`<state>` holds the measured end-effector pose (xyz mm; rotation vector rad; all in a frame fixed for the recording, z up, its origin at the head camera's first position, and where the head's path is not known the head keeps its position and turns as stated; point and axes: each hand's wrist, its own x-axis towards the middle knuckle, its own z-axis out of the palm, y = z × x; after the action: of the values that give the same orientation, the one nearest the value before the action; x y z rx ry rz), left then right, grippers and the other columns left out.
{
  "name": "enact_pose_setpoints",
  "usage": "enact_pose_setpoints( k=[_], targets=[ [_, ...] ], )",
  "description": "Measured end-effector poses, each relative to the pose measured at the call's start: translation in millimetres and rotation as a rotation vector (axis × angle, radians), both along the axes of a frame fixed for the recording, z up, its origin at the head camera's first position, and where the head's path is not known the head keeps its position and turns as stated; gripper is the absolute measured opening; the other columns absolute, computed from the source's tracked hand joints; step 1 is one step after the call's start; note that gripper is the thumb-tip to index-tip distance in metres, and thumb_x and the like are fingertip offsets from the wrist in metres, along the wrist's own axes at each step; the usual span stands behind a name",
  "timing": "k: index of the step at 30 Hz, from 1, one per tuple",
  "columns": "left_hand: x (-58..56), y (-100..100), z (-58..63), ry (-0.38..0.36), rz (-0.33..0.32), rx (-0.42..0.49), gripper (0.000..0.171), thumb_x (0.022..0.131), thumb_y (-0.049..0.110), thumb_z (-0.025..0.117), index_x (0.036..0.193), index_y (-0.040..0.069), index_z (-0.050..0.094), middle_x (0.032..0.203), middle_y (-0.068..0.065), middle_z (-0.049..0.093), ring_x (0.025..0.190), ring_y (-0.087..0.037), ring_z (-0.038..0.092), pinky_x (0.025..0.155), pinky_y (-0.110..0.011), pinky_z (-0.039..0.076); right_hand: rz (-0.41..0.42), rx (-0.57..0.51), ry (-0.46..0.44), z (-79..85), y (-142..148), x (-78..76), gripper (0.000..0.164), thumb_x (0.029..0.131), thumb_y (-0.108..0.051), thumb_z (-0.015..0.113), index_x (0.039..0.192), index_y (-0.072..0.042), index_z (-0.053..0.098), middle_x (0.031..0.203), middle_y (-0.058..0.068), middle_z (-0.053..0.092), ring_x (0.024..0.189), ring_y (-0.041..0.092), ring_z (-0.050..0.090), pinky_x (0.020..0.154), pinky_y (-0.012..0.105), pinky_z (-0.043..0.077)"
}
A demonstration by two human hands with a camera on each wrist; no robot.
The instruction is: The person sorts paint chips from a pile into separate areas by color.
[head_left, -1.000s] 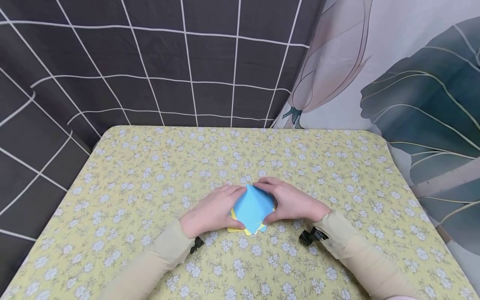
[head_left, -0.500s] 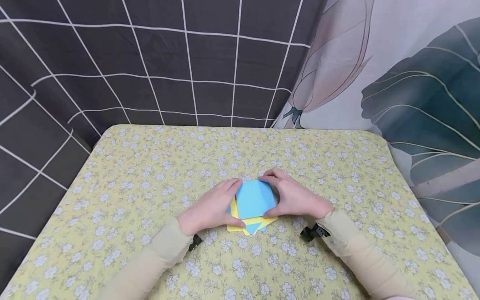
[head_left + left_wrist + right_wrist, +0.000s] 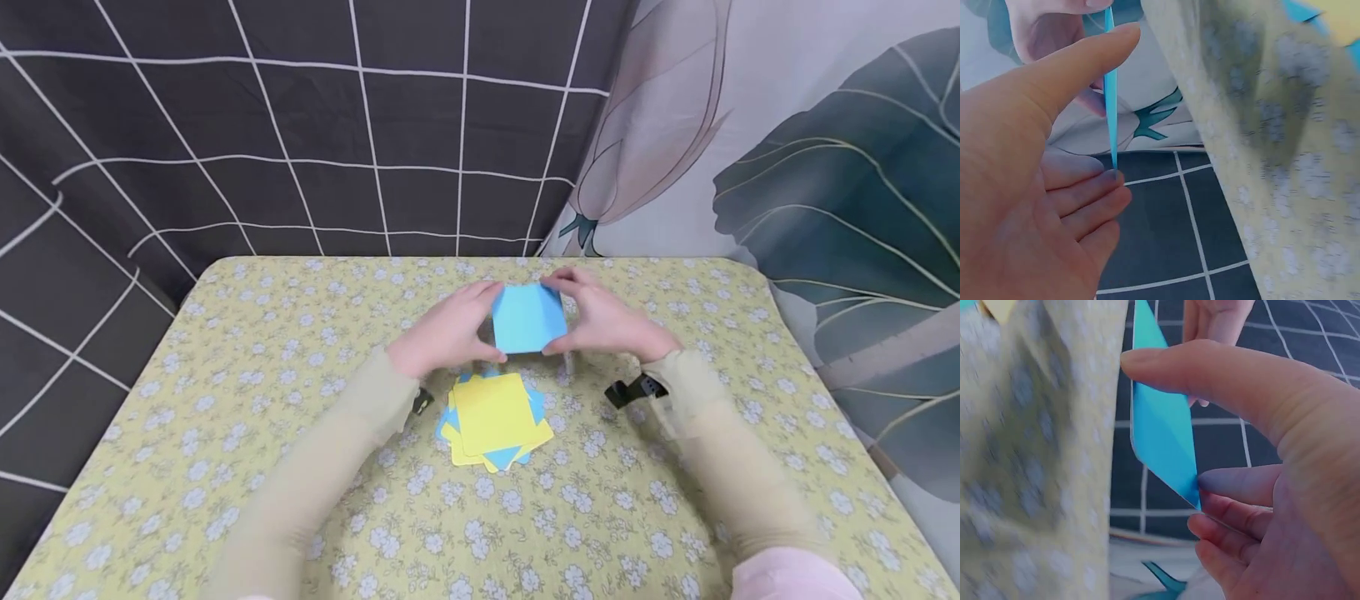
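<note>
A thin blue square card (image 3: 527, 321) is held up over the far half of the table between both hands. My left hand (image 3: 448, 332) grips its left side, thumb at the near corner and fingers at the far one. On the opposite side my right hand (image 3: 603, 321) holds it the same way, and its thumb (image 3: 1197, 362) crosses the card's face in the right wrist view. Edge-on, the card (image 3: 1111, 119) looks very thin in the left wrist view. Closer to the body lies a fanned pile of yellow and blue cards, a yellow card (image 3: 495, 414) on top.
The table wears a yellow floral cloth (image 3: 300, 400). Behind it hangs a dark curtain with a white grid (image 3: 420, 125), and to the right a pale one with large leaves (image 3: 847, 200). Black straps (image 3: 633, 390) circle the wrists.
Both hands have lifted the blue card off the pile and carried it away from the body, turning it square on the way. The yellow card beneath now shows.
</note>
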<state>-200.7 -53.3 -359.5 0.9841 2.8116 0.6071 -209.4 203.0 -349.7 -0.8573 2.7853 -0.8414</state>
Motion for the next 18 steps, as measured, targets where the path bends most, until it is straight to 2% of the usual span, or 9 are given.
enact_pose_setpoints(
  k=[3, 5, 8, 11, 13, 18],
  targets=[
    [-19.8, 16.6, 11.1, 0.038, 0.012, -0.031, 0.108, 0.080, 0.037, 0.089, 0.158, -0.003, 0.026, 0.162, -0.017, 0.031, 0.148, -0.029, 0.029, 0.121, -0.036, 0.023, -0.035, 0.040, 0.030, 10.2, 7.7, -18.2, 0.099, 0.067, -0.022, 0.096, 0.147, 0.008, 0.046, 0.140, 0.022, 0.042, 0.128, 0.038, 0.039, 0.104, 0.055, 0.044],
    [-27.5, 28.2, 11.1, 0.041, 0.016, -0.043, 0.107, 0.080, 0.036, 0.088, 0.158, -0.004, 0.027, 0.162, -0.017, 0.031, 0.148, -0.029, 0.029, 0.121, -0.034, 0.022, -0.062, 0.074, 0.022, 12.3, 13.0, -26.8, 0.098, 0.068, -0.023, 0.095, 0.147, 0.008, 0.047, 0.140, 0.024, 0.042, 0.127, 0.041, 0.039, 0.102, 0.057, 0.044],
    [-33.2, 42.9, -1.8, -0.007, -0.008, -0.057, 0.106, 0.082, 0.036, 0.087, 0.157, -0.006, 0.026, 0.161, -0.018, 0.032, 0.148, -0.030, 0.030, 0.121, -0.034, 0.022, -0.094, 0.125, -0.036, 0.7, 19.0, -35.2, 0.098, 0.068, -0.028, 0.095, 0.147, 0.007, 0.048, 0.141, 0.026, 0.043, 0.126, 0.042, 0.043, 0.101, 0.056, 0.046],
    [-36.3, 51.0, -19.1, -0.092, -0.029, -0.047, 0.104, 0.083, 0.036, 0.085, 0.158, -0.006, 0.025, 0.161, -0.018, 0.033, 0.146, -0.030, 0.033, 0.120, -0.033, 0.026, -0.074, 0.179, -0.100, -17.0, 24.6, -38.2, 0.100, 0.068, -0.033, 0.095, 0.145, 0.010, 0.048, 0.142, 0.030, 0.044, 0.124, 0.045, 0.047, 0.102, 0.056, 0.046],
    [-38.1, 52.6, -27.4, -0.118, -0.028, -0.047, 0.102, 0.083, 0.034, 0.086, 0.157, -0.005, 0.027, 0.158, -0.017, 0.037, 0.144, -0.029, 0.037, 0.118, -0.032, 0.030, -0.059, 0.195, -0.126, -27.2, 26.7, -38.8, 0.099, 0.068, -0.033, 0.094, 0.143, 0.012, 0.049, 0.142, 0.031, 0.045, 0.124, 0.045, 0.048, 0.103, 0.055, 0.046],
    [-40.8, 49.8, -36.0, -0.156, 0.002, -0.057, 0.099, 0.084, 0.034, 0.084, 0.157, -0.003, 0.029, 0.160, -0.016, 0.036, 0.146, -0.028, 0.033, 0.120, -0.032, 0.026, -0.085, 0.174, -0.160, -38.7, 30.8, -38.8, 0.092, 0.069, -0.025, 0.093, 0.141, 0.013, 0.051, 0.139, 0.031, 0.047, 0.122, 0.043, 0.050, 0.104, 0.054, 0.046]
  ],
)
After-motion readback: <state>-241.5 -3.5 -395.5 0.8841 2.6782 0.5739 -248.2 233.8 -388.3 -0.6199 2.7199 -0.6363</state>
